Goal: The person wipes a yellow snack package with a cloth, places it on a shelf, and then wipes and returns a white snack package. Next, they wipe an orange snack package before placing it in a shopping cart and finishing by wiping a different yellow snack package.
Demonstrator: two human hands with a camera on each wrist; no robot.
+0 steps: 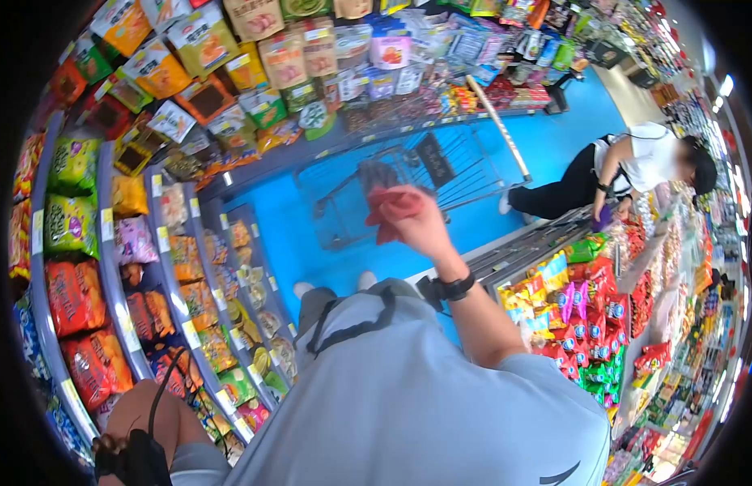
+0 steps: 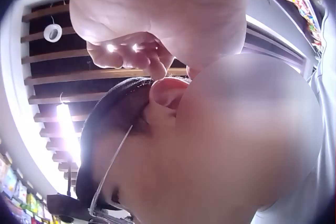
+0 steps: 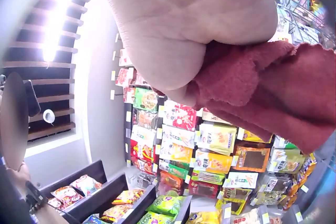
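My right hand is out in front of my body and grips a crumpled dark red cloth. In the right wrist view the cloth hangs in folds from under the curled fingers, its fuzzy surface facing the camera. My left arm is bent up at the lower left of the head view. In the left wrist view the left hand is raised beside my head, fingers loosely bent with the fingertips right at the ear. No object shows in it.
A metal shopping cart stands on the blue floor ahead. Snack shelves run along the left, with hanging packets at the back. Another person bends over a bin at the right. Bagged snacks lie close on my right.
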